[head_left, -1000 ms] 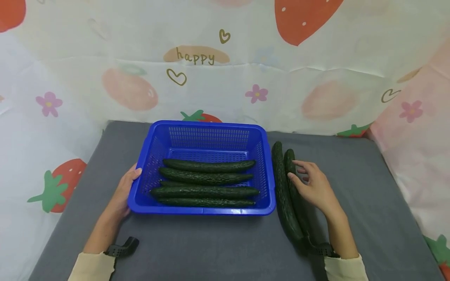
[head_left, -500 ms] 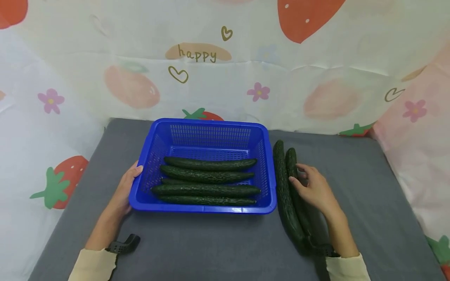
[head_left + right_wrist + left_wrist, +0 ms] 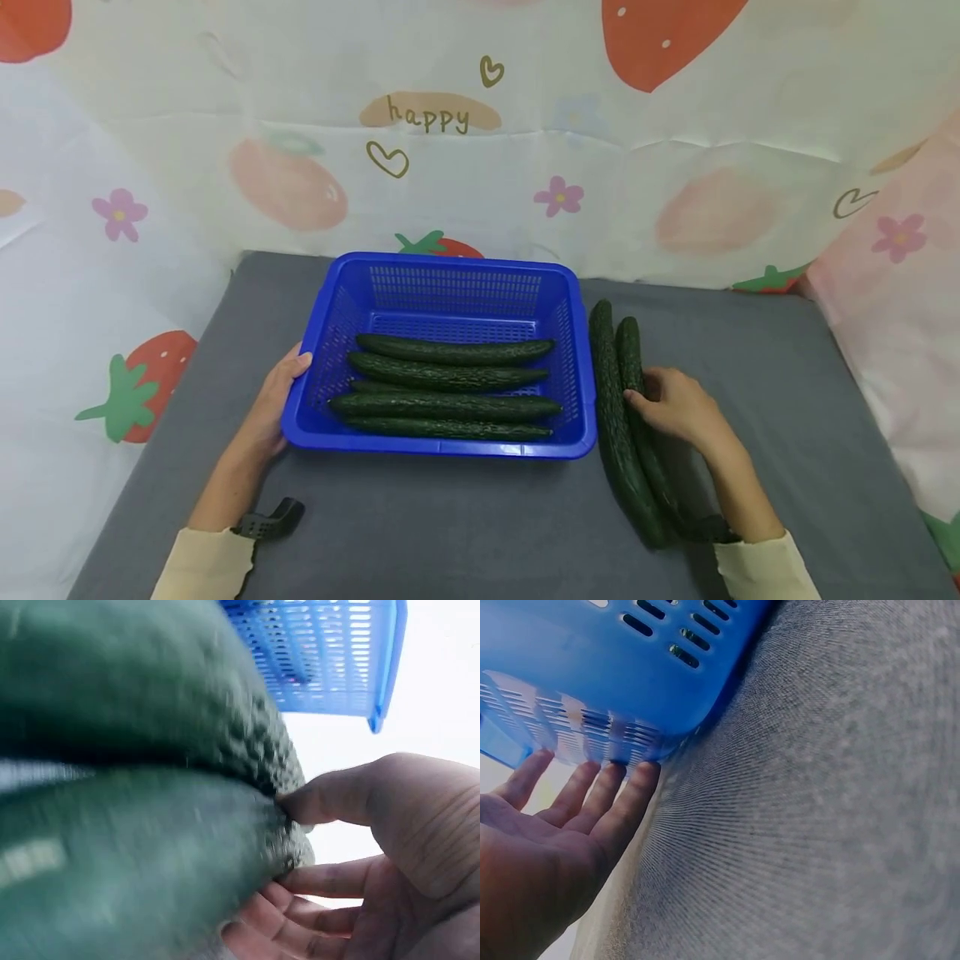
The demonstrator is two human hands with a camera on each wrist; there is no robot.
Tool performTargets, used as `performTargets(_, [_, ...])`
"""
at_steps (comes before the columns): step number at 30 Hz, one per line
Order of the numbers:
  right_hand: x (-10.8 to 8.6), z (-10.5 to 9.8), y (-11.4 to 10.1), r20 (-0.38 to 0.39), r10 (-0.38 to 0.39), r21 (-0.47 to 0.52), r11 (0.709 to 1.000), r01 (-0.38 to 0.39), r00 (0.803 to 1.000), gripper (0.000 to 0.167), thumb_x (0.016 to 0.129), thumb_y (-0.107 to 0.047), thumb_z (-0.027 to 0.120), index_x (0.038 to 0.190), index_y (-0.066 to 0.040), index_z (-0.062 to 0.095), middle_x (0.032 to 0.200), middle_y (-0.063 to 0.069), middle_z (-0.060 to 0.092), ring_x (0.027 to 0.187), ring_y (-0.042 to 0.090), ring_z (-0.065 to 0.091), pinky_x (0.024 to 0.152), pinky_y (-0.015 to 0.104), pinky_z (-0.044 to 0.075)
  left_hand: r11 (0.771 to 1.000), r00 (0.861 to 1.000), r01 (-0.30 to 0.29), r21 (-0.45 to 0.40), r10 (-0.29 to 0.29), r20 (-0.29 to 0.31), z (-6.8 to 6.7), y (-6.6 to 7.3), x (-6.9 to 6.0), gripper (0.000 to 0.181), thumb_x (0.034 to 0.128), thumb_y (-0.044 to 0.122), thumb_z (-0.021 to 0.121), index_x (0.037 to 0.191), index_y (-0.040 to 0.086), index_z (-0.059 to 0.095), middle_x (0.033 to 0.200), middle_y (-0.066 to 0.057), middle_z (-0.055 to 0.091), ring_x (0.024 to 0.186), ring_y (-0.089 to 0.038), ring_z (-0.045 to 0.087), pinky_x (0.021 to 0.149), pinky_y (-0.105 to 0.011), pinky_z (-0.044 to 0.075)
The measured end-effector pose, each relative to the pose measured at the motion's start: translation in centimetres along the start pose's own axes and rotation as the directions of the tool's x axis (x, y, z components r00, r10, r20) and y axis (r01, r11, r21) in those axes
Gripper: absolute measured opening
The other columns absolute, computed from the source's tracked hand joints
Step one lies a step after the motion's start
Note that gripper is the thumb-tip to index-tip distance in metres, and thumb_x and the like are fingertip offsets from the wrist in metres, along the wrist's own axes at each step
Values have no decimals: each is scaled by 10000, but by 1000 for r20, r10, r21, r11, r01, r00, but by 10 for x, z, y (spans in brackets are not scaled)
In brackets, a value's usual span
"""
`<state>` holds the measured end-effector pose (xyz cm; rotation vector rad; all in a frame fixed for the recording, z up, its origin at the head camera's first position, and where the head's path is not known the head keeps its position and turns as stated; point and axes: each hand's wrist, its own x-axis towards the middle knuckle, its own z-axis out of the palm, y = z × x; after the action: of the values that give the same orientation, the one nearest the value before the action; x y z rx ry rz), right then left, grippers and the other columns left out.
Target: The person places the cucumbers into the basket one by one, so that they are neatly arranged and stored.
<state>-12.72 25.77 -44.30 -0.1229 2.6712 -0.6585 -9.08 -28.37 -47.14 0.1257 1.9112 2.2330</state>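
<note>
A blue basket (image 3: pixel 438 446) holds several dark green cucumbers (image 3: pixel 450 407) lying crosswise. At its left side my left hand (image 3: pixel 264 407) has the thumb over the rim; in the left wrist view the fingers of that hand (image 3: pixel 562 840) touch the outer wall of the basket (image 3: pixel 577 652). Two more cucumbers lie lengthwise just right of the basket, an inner one (image 3: pixel 617 433) and an outer one (image 3: pixel 637 417). My right hand (image 3: pixel 678 408) pinches the outer one around its middle. In the right wrist view, the right hand (image 3: pixel 382 862) has thumb and fingers on either side of the lower cucumber (image 3: pixel 142 862).
Grey cloth (image 3: pixel 450 525) covers the table. Behind it and at both sides hangs a pale curtain (image 3: pixel 450 192) printed with strawberries, flowers and hearts. A dark band (image 3: pixel 272 521) sits on the left wrist.
My right hand has moved down along the outer cucumber, and its fingers have closed round it. The left hand stays at the basket; the head view has shifted slightly.
</note>
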Motion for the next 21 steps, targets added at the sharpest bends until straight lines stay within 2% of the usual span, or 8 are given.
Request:
performTargets(11, [4,-3,-12,77,72,13,997,-73,994,691,1029,-356,621,1453,169,470,1377,386,597,1213,530,626,922,606,560,1000,1000,-1,30,1,-13,0,1,-2,621,1143,315,324,1659,2,178,1328,95,661,1160,-70,679,941,-247,593])
performTargets(16, [4,-2,-14,65,74,31,997,-76,995,666,1014,-334,650,1442,153,496,1358,367,629,1204,517,642,920,588,568,1000,1000,-1,19,2,-20,0,0,-1,582,1141,302,325,1644,29,221,1306,91,678,1140,-78,689,927,-258,601])
performTargets(21, [-2,-5,-5,29,66,68,995,-68,997,623,986,-320,706,1401,121,557,1324,345,664,1159,496,668,882,564,577,1000,1000,0,20,0,-6,1,-1,0,576,1142,297,321,1646,36,228,1302,88,683,1137,-77,693,929,-263,603])
